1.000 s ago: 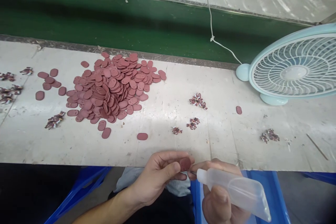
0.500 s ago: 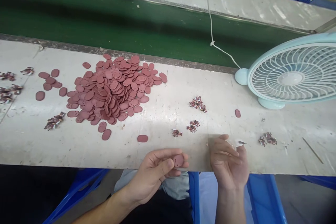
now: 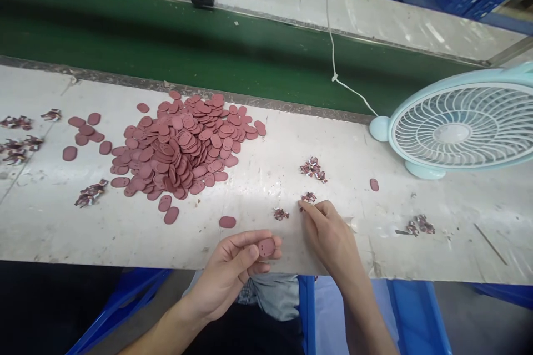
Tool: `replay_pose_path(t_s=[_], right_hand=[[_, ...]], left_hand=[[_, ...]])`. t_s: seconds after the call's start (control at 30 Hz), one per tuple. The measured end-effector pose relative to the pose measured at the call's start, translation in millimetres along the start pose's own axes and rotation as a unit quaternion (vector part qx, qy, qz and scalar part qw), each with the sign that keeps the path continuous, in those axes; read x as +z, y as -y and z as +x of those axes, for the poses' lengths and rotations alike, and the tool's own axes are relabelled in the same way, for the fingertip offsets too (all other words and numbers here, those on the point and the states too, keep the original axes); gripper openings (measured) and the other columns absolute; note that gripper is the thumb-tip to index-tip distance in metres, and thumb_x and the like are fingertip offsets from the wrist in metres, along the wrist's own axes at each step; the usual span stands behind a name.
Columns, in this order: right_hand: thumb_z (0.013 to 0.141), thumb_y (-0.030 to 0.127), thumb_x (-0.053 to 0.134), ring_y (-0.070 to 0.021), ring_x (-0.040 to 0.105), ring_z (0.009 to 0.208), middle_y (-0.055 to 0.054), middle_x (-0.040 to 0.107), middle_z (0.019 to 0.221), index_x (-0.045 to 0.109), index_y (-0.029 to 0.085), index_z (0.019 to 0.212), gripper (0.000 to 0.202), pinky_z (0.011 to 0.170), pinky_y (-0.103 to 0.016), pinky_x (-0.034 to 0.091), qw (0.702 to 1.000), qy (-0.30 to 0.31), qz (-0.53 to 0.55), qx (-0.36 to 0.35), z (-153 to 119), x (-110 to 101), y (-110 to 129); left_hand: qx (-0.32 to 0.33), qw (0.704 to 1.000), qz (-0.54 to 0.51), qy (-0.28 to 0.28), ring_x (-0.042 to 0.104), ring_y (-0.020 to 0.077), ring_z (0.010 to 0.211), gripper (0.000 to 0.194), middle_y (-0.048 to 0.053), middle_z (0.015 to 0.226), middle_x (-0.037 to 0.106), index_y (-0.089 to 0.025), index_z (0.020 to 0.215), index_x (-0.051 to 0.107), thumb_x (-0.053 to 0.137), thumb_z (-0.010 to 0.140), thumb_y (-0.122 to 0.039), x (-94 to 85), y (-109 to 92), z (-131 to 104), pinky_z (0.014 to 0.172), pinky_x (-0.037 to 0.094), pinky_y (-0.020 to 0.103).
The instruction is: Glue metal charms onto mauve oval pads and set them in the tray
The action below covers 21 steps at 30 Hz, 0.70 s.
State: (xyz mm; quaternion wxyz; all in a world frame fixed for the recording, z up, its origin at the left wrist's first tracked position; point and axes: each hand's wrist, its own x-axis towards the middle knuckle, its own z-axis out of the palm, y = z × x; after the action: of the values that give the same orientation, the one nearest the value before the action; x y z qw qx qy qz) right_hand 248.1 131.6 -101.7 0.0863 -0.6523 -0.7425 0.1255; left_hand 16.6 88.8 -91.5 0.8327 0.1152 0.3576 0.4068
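Note:
My left hand (image 3: 233, 266) is closed, with thumb and fingers gripping a flat, dark-red oval base (image 3: 266, 247) that has small holes in it. Just above the table, my right hand (image 3: 331, 236) reaches in with its fingertips pinched at a small brown-and-white figure (image 3: 308, 198), which they partly cover. Close by on the table lie another little figure (image 3: 281, 214) and a small cluster of figures (image 3: 313, 169). A single oval base (image 3: 227, 222) rests near my left hand.
A big heap of oval bases (image 3: 179, 150) covers the left middle of the table. More figures (image 3: 91, 193) lie further left. On the right stand a light-blue fan (image 3: 452, 133) with a white cord, some figures (image 3: 425, 224) and a thin stick (image 3: 490, 244).
My right hand has moved left and turned down to the figure. A small dark sliver seen by its fingers now lies beside the figures at right. My left hand keeps the oval base, slightly further left.

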Motion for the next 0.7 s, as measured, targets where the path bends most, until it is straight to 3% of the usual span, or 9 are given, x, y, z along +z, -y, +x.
replay_pose_path(t_s=[0.13,0.23,0.3,0.37,0.47,0.6,0.7], right_hand=[[0.098,0.021,0.053,-0.0216,0.063,0.085,-0.008,0.057,0.102,0.074,0.022,0.110,0.024,0.072,-0.035,0.053,0.997,-0.059,0.054,-0.003,-8,-7,1],[0.097,0.023,0.059,-0.0179,0.065,0.083,-0.007,0.060,0.113,0.073,0.026,0.105,0.017,0.069,-0.032,0.055,0.980,-0.072,0.182,0.030,-24,-18,10],[0.094,0.024,0.065,-0.0169,0.067,0.083,-0.005,0.064,0.112,0.073,0.028,0.101,0.011,0.062,-0.027,0.056,0.943,-0.064,0.322,0.060,-37,-26,19],[0.090,0.024,0.072,-0.0168,0.069,0.079,-0.004,0.070,0.103,0.073,0.029,0.097,0.009,0.057,-0.025,0.058,0.885,-0.041,0.455,0.092,-48,-31,29],[0.086,0.025,0.078,-0.0141,0.069,0.064,-0.001,0.074,0.082,0.075,0.028,0.095,0.010,0.055,-0.023,0.058,0.822,0.004,0.552,0.139,-59,-33,44],[0.083,0.030,0.080,-0.0167,0.071,0.065,-0.003,0.077,0.079,0.077,0.025,0.092,0.011,0.055,-0.024,0.059,0.787,0.029,0.589,0.182,-59,-28,56],[0.081,0.032,0.082,-0.0182,0.073,0.067,-0.005,0.078,0.082,0.077,0.023,0.091,0.014,0.056,-0.025,0.059,0.778,0.034,0.598,0.190,-58,-27,58]], left_hand=[[-0.010,1.000,-0.003,0.000,0.076,0.0204,0.102,0.024,0.011,0.117,0.079,-0.019,0.114,0.077,0.072,0.091,-0.025,-0.6,2,2,0.079,0.059,0.020],[-0.011,1.000,0.002,0.005,0.076,0.0204,0.101,0.024,0.012,0.119,0.078,-0.019,0.115,0.077,0.071,0.092,-0.025,0.1,4,4,0.079,0.059,0.021],[-0.004,1.000,0.015,0.011,0.076,0.0209,0.102,0.024,0.011,0.119,0.078,-0.020,0.114,0.077,0.072,0.091,-0.025,1.3,5,4,0.079,0.058,0.022],[0.011,0.999,0.042,0.015,0.075,0.0217,0.103,0.024,0.011,0.118,0.078,-0.020,0.113,0.077,0.074,0.090,-0.026,2.8,6,4,0.079,0.058,0.023],[0.038,0.995,0.087,0.028,0.074,0.0224,0.105,0.026,0.009,0.118,0.079,-0.022,0.113,0.077,0.076,0.087,-0.024,5.1,8,5,0.083,0.058,0.027],[0.052,0.992,0.100,0.052,0.074,0.0218,0.106,0.023,0.008,0.115,0.080,-0.022,0.108,0.077,0.077,0.086,-0.020,7.5,10,6,0.093,0.056,0.032],[0.045,0.994,0.078,0.055,0.075,0.0213,0.104,0.019,0.007,0.114,0.080,-0.022,0.102,0.076,0.079,0.084,-0.018,8.9,11,6,0.090,0.058,0.032]])
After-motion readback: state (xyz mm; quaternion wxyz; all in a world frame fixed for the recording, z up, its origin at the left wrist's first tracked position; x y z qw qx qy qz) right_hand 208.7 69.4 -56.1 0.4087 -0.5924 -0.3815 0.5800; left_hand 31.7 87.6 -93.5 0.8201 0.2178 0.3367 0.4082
